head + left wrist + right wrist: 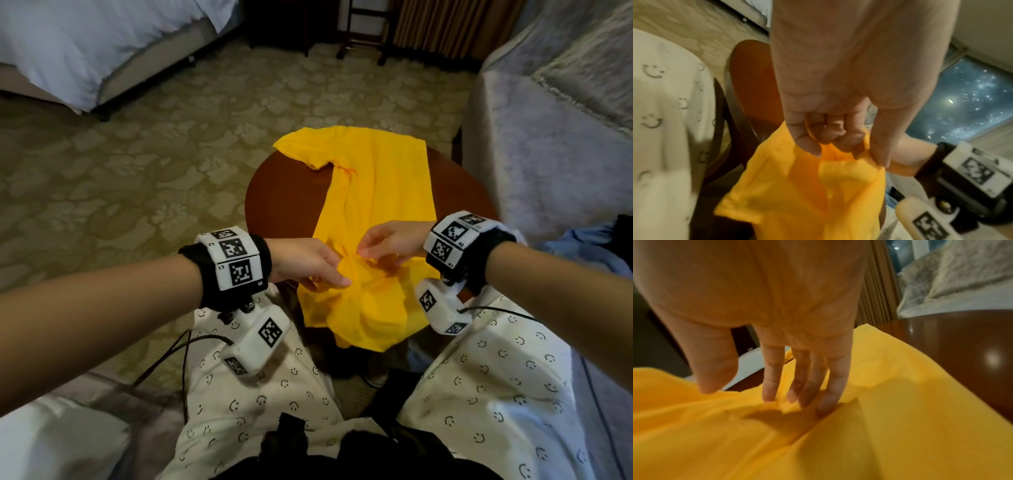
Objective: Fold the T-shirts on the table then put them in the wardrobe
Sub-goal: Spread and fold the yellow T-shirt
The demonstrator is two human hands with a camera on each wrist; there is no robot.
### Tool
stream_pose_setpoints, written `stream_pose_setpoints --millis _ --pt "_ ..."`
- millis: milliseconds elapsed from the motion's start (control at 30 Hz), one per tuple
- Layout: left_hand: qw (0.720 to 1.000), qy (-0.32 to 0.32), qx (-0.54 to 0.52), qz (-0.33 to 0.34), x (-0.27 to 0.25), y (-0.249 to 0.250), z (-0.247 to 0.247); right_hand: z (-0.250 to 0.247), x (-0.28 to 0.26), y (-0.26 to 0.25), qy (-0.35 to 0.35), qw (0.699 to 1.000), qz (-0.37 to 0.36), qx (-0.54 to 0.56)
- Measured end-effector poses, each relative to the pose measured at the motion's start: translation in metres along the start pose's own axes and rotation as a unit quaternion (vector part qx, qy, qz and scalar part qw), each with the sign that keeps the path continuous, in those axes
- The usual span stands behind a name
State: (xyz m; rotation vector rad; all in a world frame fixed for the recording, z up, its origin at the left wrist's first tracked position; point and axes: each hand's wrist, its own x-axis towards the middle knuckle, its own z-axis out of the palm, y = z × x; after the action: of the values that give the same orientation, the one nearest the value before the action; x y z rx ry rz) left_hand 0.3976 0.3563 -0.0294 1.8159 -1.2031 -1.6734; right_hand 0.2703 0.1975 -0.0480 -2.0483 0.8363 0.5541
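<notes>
A yellow T-shirt [376,185] lies lengthwise on a small round brown table [274,198], with its near end bunched and hanging over the edge toward my lap. My left hand [329,274] grips a gathered fold of that near end. In the left wrist view its curled fingers [840,138] and thumb pinch the yellow T-shirt [797,194]. Just right of it, my right hand [373,246] rests on the bunched cloth. The right wrist view shows that right hand [768,386] with nearly straight fingertips pressing into the T-shirt [900,418], the thumb held apart.
I sit close to the table, my knees in smiley-print trousers [267,394] on either side of it. A grey covered armchair [548,120] stands right of the table, with a blue garment [582,246] beside it. A bed [85,44] is far left across patterned carpet.
</notes>
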Motion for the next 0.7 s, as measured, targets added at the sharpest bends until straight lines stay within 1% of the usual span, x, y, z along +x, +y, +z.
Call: stream_pose_setpoints --millis 67,133,167,200,267,367,433,500,600,700 --pt "1.0 0.009 0.015 0.001 -0.009 -0.003 -0.003 0.004 0.002 0.0 0.069 0.994 -0.007 -0.079" --pt "0.999 0.027 0.031 0.011 -0.018 -0.008 -0.004 0.006 0.003 0.0 0.137 0.97 0.019 -0.2" --pt "0.998 0.04 0.034 0.018 -0.021 -0.01 -0.005 0.006 0.002 -0.001 0.154 0.957 0.041 -0.242" --pt "0.997 0.062 0.03 0.026 -0.024 -0.012 -0.004 0.007 0.002 -0.002 0.156 0.951 0.058 -0.261" --pt "0.995 0.092 -0.004 0.028 -0.029 -0.016 -0.004 0.008 0.002 -0.003 0.139 0.951 0.067 -0.267" --pt "0.992 0.104 -0.066 0.023 -0.032 -0.02 0.001 0.009 0.0 -0.004 0.118 0.957 0.06 -0.258" --pt "0.99 0.129 -0.052 0.011 -0.029 -0.019 0.006 0.009 -0.001 -0.005 0.112 0.96 0.062 -0.248" --pt "0.991 0.13 -0.022 -0.023 -0.021 -0.018 0.01 0.009 -0.001 -0.005 0.111 0.961 0.069 -0.244" --pt "0.988 0.111 0.001 -0.103 -0.005 -0.015 0.019 0.012 -0.002 -0.004 0.11 0.962 0.068 -0.24" --pt "0.984 0.118 0.008 -0.137 0.003 -0.016 0.026 0.014 -0.003 -0.004 0.114 0.962 0.061 -0.24"
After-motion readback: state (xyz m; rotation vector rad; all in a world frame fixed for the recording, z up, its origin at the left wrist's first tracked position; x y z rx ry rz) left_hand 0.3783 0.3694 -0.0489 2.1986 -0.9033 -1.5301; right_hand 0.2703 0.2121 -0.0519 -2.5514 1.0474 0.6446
